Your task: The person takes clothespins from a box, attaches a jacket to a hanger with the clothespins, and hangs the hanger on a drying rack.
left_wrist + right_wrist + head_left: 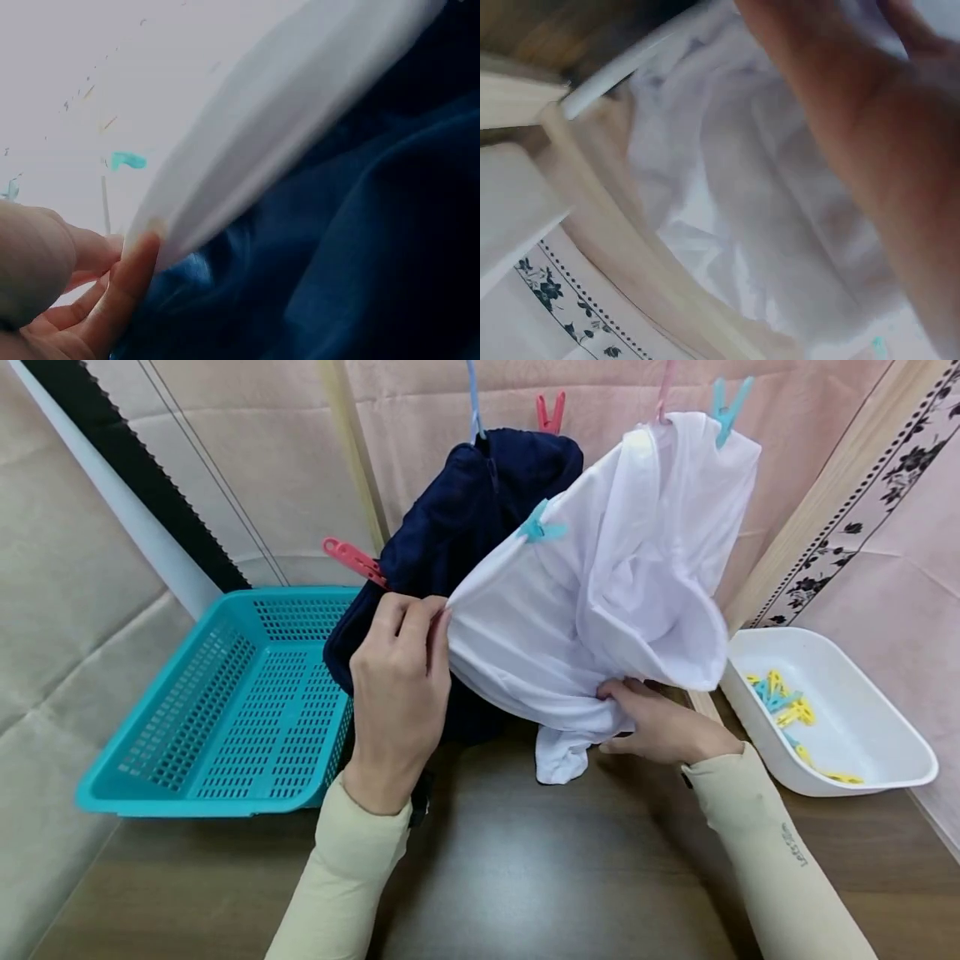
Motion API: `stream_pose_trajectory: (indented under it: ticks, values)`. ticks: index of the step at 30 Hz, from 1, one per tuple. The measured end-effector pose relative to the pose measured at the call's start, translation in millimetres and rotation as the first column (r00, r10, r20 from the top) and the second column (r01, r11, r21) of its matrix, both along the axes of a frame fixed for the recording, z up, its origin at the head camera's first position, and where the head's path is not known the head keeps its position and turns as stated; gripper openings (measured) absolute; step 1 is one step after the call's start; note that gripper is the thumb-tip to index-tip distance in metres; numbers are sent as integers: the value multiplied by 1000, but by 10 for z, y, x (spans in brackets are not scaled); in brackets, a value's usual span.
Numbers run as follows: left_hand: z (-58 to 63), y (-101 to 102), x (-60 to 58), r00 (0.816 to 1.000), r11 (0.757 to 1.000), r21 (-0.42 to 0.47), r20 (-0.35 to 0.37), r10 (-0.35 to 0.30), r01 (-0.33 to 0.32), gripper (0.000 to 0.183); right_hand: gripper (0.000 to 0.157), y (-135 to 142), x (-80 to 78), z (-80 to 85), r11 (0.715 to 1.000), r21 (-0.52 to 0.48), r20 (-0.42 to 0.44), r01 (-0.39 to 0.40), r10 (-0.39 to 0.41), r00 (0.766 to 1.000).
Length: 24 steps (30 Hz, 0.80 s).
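A white garment hangs at the centre, pegged by blue clothespins, one on its upper edge and another on its left slope. My left hand pinches its left corner between thumb and fingers; the left wrist view shows the pinch on the white cloth close up. Lower right, my right hand grips the garment's lower folds, some fingers hidden by the cloth. Behind the left hand hangs a dark navy garment, with red clothespins on its side and top.
To the left stands a turquoise slotted basket on the wooden table. A white tray on the right holds yellow and blue clothespins. Wooden posts and pale cloth walls surround the space.
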State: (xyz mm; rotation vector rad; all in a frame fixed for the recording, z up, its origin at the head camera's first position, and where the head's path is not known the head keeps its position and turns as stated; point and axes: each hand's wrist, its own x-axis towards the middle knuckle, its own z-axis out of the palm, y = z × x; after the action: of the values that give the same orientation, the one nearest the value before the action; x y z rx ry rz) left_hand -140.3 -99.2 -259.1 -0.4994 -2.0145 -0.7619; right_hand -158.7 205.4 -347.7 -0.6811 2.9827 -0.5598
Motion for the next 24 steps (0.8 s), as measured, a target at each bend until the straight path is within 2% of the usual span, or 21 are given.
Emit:
stream_pose_trajectory:
  ticks: [2, 3, 8, 16, 21, 24]
  values:
    - [-3, 10, -1, 1000, 1000, -8, 5, 9, -9, 24, 56, 25, 90, 83, 999, 11, 95, -34, 33, 995]
    - [-6, 13, -1, 1000, 1000, -9, 7, 18, -18, 24, 57, 35, 126, 131, 999, 9, 117, -39, 37, 992]
    - [-22, 20, 23, 997, 998, -14, 35, 65, -65, 22, 57, 66, 262, 297, 998, -3, 128, -69, 69, 989]
    - [-16, 29, 159, 997, 996, -59, 52, 63, -60, 24, 50, 40, 377, 361, 997, -5, 80, -73, 73, 994]
    - [-8, -37, 348, 999, 993, -119, 40, 17, -12, 27, 37, 23, 498, 455, 986, -112, 11, -121, 123, 992]
    - [-16, -142, 450, 999, 996, -86, -32, -42, 39, 22, 31, 38, 597, 544, 964, -212, -85, -159, 144, 986]
